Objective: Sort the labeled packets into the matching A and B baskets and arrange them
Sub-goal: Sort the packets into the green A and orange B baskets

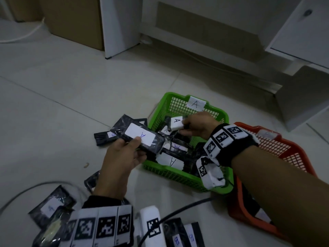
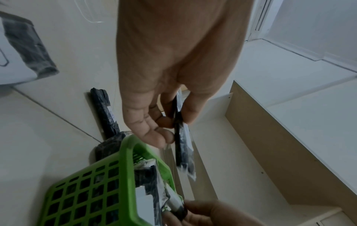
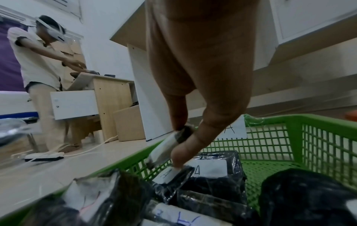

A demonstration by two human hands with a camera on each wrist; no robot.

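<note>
The tiled floor carries everything here, with white furniture panels standing along its far side. On it sits the green basket, tagged with a paper "A" label on its far rim, and touching its right side is the orange basket, largely hidden behind the right forearm. Inside the green basket lie several black packets with white "A" stickers, overlapping one another. More black packets lie loose on the floor: some just beside the basket's left wall, others near the bottom edge, two of them marked "B". The left hand holds a long black packet with a white "A" sticker over the basket's left rim, thumb on top and fingers clamped beneath it. The right hand is over the basket's far half, its fingers pinched around a smaller packet showing an "A" sticker, held clear above the packets below. A dark cable crosses the floor near the wrist bands.
</note>
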